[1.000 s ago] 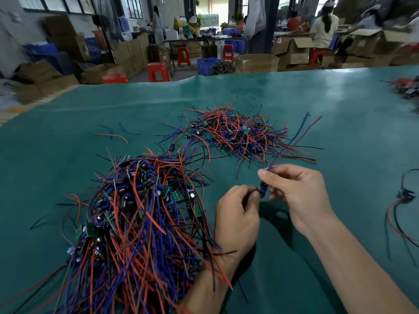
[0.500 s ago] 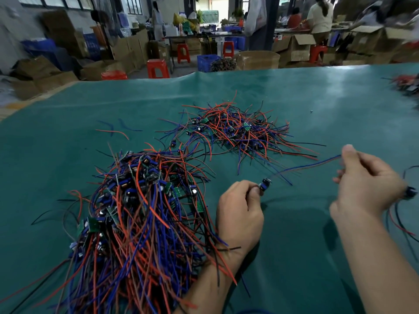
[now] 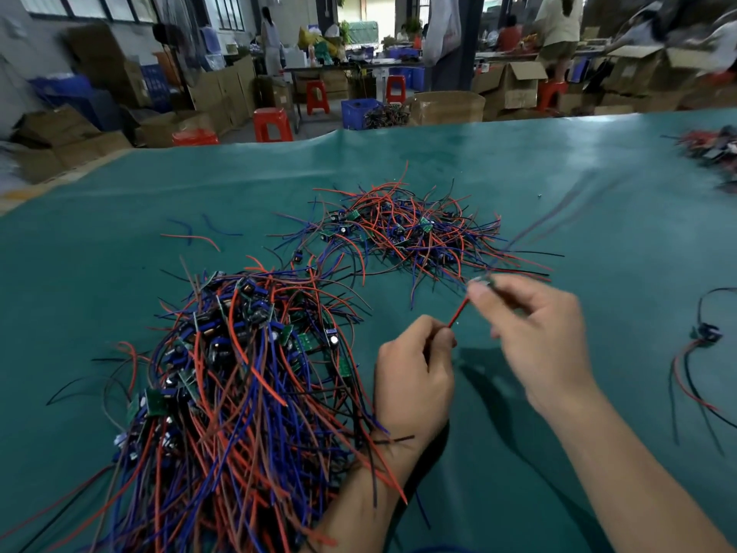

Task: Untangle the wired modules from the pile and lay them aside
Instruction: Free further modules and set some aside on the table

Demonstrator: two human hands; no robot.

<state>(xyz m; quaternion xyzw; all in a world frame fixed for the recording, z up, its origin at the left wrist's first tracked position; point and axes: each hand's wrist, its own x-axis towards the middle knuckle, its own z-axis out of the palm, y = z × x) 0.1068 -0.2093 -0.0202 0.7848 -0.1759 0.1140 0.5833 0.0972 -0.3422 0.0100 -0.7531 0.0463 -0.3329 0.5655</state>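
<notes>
Both hands had a closed grip: the left hand (image 3: pixel 414 369) curled round the near end of a thin red wire (image 3: pixel 458 312), the right hand (image 3: pixel 538 333) pinching its far end. Beside them a matted pile of wired modules (image 3: pixel 239 373) lay on the smooth teal bench (image 3: pixel 598 193).

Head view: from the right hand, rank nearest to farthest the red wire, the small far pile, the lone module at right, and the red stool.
1. Red wire, pinched in the right hand.
2. Small far pile, up-left.
3. Lone module, right edge.
4. Red stool, beyond the table.
</notes>
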